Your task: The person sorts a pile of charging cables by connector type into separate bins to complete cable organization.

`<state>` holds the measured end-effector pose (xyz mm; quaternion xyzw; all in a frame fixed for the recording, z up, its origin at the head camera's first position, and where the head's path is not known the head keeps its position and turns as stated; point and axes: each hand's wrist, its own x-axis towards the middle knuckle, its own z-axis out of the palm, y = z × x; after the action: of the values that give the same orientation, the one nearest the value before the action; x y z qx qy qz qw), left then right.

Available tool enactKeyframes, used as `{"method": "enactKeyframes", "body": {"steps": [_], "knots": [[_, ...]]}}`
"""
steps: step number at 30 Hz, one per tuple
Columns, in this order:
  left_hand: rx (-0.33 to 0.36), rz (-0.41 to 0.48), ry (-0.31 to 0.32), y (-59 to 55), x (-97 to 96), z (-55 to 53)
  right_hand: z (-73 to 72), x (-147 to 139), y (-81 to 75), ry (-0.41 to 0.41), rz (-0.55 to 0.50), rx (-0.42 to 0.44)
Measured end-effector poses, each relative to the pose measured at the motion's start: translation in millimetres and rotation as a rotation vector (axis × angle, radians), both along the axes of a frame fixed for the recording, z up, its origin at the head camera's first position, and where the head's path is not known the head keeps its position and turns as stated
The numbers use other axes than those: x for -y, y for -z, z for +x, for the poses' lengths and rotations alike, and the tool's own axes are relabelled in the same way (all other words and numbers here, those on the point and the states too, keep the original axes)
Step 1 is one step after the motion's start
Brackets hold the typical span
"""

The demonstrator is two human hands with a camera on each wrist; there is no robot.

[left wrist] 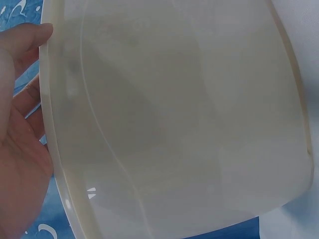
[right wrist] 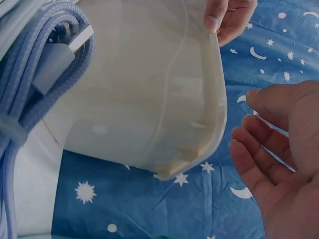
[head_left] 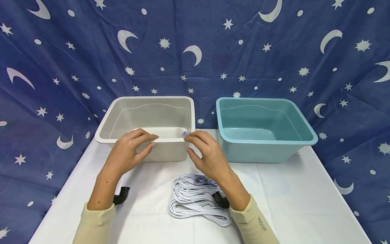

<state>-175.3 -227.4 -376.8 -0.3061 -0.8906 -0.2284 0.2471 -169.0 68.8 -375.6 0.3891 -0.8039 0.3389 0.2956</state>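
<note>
My left hand (head_left: 129, 150) grips the front rim of a beige plastic bin (head_left: 164, 150), thumb outside and fingers over the edge. In the left wrist view the bin's wall (left wrist: 164, 114) fills most of the picture beside the left hand (left wrist: 22, 129). Near the bin's front right corner, my right hand (head_left: 210, 152) has loosely bent fingers and holds nothing. A gap separates the right hand (right wrist: 279, 149) from the rim in the right wrist view. Just beyond its fingertips, a small lavender coil (head_left: 185, 134) shows inside the bin, partly hidden.
Coiled white cables (head_left: 195, 203) lie on the white table between my forearms. On them rests a lavender braided cable (right wrist: 50, 74) with a metal plug. A teal bin (head_left: 265, 150) stands at the right. Behind both bins hangs a blue cloth (head_left: 170, 67) with moons and stars.
</note>
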Motion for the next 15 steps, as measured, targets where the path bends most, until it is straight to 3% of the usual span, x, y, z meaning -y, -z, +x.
{"method": "enactKeyframes", "body": {"steps": [15], "knots": [[0.002, 0.003, 0.003, 0.0, 0.7, 0.0, 10.1, -19.1, 2.7, -0.008, 0.202, 0.066]]}}
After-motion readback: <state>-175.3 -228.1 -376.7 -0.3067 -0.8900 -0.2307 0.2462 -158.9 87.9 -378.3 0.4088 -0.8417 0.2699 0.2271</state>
